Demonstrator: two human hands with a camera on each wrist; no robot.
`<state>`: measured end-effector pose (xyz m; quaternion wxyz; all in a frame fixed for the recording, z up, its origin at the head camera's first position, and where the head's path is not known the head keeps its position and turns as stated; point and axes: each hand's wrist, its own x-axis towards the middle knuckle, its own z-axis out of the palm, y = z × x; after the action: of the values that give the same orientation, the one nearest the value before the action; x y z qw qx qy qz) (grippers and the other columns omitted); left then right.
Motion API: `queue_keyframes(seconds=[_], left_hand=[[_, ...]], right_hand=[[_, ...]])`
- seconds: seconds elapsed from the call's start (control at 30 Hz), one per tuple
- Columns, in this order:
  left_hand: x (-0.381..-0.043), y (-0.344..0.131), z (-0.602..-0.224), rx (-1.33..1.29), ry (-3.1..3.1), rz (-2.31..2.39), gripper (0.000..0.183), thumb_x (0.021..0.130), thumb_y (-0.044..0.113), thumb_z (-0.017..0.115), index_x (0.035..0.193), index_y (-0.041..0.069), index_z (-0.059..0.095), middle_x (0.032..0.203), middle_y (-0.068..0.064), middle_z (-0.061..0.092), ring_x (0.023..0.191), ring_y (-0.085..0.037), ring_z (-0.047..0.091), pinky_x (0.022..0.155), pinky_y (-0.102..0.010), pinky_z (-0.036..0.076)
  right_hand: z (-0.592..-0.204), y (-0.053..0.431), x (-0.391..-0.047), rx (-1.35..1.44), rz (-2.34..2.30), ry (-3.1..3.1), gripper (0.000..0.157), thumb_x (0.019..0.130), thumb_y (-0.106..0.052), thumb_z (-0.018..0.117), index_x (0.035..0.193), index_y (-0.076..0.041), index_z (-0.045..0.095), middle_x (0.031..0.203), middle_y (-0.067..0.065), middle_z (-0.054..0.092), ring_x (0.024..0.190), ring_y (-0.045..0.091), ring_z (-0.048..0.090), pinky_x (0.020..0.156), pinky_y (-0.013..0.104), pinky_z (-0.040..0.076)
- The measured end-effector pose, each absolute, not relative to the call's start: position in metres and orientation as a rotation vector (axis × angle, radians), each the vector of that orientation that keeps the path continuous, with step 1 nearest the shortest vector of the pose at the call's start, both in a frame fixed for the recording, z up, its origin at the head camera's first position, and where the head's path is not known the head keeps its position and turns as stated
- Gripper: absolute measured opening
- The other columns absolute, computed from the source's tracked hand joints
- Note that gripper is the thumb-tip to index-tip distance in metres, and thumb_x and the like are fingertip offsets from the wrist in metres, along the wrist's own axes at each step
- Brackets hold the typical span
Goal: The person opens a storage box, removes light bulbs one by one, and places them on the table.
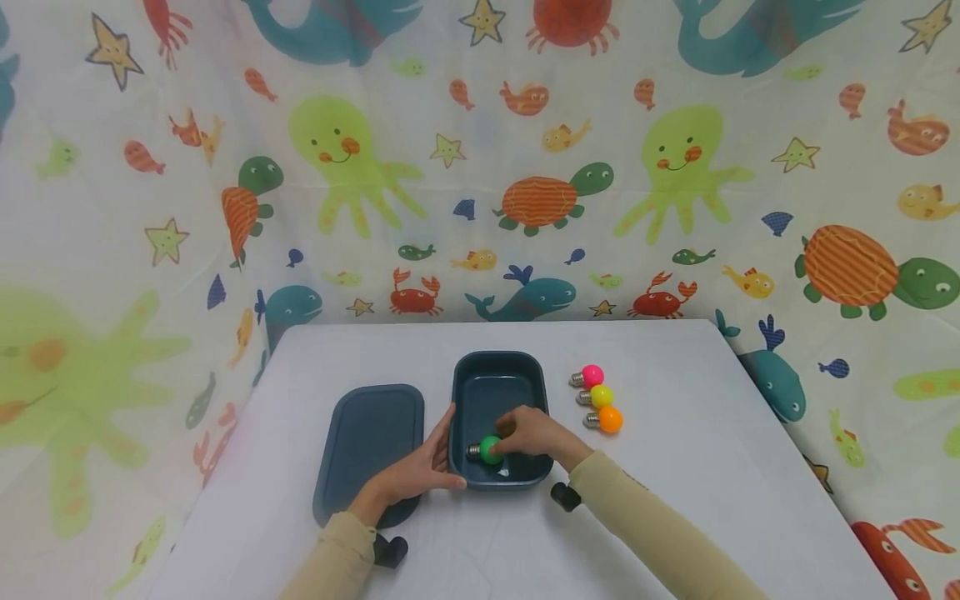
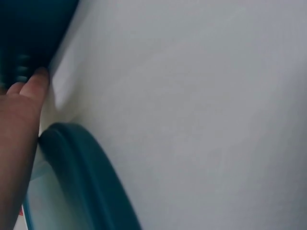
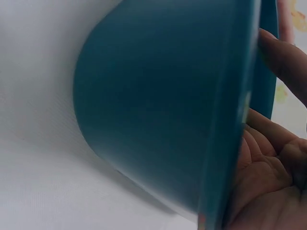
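In the head view a dark blue box [image 1: 487,360] without its cover stands on the table. Inside its near end lies a green light bulb [image 1: 489,450], its silver screw base toward the left. My right hand [image 1: 528,432] reaches over the box's right rim and pinches the bulb's round end. In the right wrist view the box wall [image 3: 163,96] hides the bulb and some fingertips. My left hand [image 1: 420,468] rests against the box's left side, fingers straight along the outer wall and thumb at the near corner. The left wrist view shows only part of that hand [image 2: 21,110].
A matching dark blue lid [image 1: 371,446] lies flat left of the box, partly under my left forearm. Right of the box, a pink bulb [image 1: 592,376], a yellow bulb [image 1: 601,396] and an orange bulb [image 1: 610,419] lie in a column. A patterned curtain [image 1: 450,242] hangs behind the table.
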<state>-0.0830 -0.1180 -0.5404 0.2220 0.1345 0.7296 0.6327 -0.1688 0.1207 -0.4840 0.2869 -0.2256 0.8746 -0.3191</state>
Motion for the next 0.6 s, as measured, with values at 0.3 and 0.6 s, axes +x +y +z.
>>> queue_keyframes(seconds=[0.3, 0.6], left_hand=[[-0.0839, -0.1199, -0.5412, 0.39, 2.009, 1.745, 0.114, 0.088, 0.018, 0.074, 0.154, 0.035, -0.017, 0.164, -0.002, -0.01, 0.15, -0.02, 0.005, 0.118, -0.04, 0.022], [-0.0848, -0.1202, -0.5432, 0.397, 1.998, 1.758, 0.113, 0.089, 0.015, 0.074, 0.154, 0.036, -0.016, 0.164, -0.004, -0.008, 0.15, -0.022, 0.005, 0.117, -0.037, 0.023]], right_hand=[[-0.4876, 0.1175, -0.1683, -0.646, -0.805, 2.367, 0.059, 0.077, -0.032, 0.083, 0.124, -0.001, 0.065, 0.117, 0.012, 0.068, 0.103, 0.025, 0.064, 0.093, 0.045, 0.053], [-0.4924, 0.1153, -0.1653, -0.663, -0.815, 2.393, 0.057, 0.077, -0.03, 0.084, 0.122, 0.0, 0.066, 0.117, 0.013, 0.068, 0.1, 0.024, 0.063, 0.093, 0.045, 0.053]])
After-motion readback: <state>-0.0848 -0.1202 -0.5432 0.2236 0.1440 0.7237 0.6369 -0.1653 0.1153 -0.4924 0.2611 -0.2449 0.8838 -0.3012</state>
